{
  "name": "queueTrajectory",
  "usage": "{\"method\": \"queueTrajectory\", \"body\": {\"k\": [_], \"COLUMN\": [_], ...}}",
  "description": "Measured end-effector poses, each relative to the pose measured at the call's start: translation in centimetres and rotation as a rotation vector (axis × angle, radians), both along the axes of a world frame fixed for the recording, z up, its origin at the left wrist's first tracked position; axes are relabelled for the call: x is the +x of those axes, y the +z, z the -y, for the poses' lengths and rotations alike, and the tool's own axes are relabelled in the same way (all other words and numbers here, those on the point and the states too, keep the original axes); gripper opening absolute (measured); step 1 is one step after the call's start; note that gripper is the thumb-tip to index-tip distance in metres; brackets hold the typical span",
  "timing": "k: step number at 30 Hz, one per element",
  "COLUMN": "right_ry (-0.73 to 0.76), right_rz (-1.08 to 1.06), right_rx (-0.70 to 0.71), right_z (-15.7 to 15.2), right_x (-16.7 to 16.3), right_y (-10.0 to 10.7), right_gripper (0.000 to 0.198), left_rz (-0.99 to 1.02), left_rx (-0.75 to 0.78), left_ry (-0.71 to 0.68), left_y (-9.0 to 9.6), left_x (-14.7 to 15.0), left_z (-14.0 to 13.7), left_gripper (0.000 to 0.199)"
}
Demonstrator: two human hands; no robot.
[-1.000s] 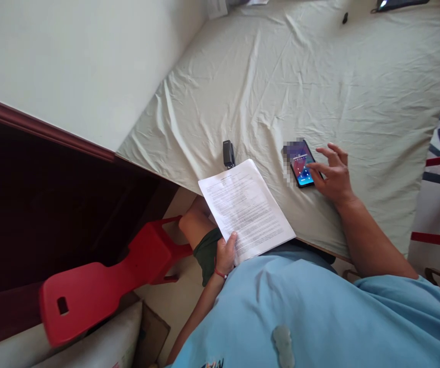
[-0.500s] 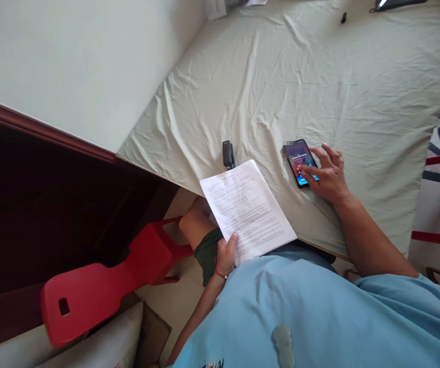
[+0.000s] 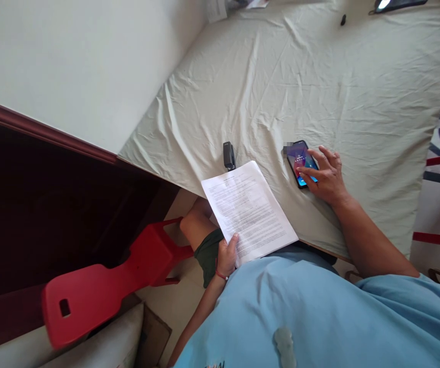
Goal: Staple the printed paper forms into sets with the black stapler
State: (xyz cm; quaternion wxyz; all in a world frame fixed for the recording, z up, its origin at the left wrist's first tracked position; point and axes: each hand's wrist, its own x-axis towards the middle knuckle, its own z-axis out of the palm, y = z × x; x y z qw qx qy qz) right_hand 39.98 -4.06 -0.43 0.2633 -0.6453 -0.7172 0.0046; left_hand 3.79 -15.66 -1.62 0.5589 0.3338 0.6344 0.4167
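Observation:
Printed sheets of paper (image 3: 250, 209) lie over the near edge of the table, with my left hand (image 3: 227, 254) gripping their lower left corner, thumb on top. A lit smartphone (image 3: 301, 159) rests screen up on the cloth to the right of the paper. Over its lower right part is my right hand (image 3: 329, 174), fingers spread, one fingertip at the screen. Just beyond the top edge of the paper stands a black stapler (image 3: 228, 155); its lower end is close to the sheets.
A pale wrinkled cloth (image 3: 300, 76) covers the table. A red plastic chair (image 3: 128, 281) stands at the left. At the far right lie a dark device (image 3: 401, 5) and a small black object (image 3: 343, 20). A white wall (image 3: 70, 66) borders the table's left side.
My right hand's fingers have shifted slightly over the phone screen. My left hand keeps its grip on the paper, and the other things stay in place.

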Motion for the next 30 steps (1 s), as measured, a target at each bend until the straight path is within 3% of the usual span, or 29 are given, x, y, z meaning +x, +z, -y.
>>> {"method": "queueTrajectory", "body": {"k": [15,23,25,30], "right_ry": [-0.005,-0.270,-0.266,-0.132], "right_rz": [-0.059,-0.194,-0.212,-0.146], "right_rx": [0.043,0.195,0.164,-0.035], "right_z": [-0.1,-0.3,-0.3,0.3], "right_x": [-0.1,1.6,1.8,1.0], "right_y": [0.0,-0.2,-0.4,-1.0], "right_gripper": [0.021,0.035,0.045,0.107], "left_rz": [0.024,0.030,0.036,0.068], "left_rx": [0.004,-0.019,-0.025,-0.052], "left_ry": [0.003,-0.009,-0.007,0.032], "left_y": [0.5,0.7,0.8,0.8], "left_x": [0.2,0.5,0.5,0.6], "left_z": [-0.1,0.0,0.1,0.2], "left_gripper": [0.044,0.047,0.050,0.061]}}
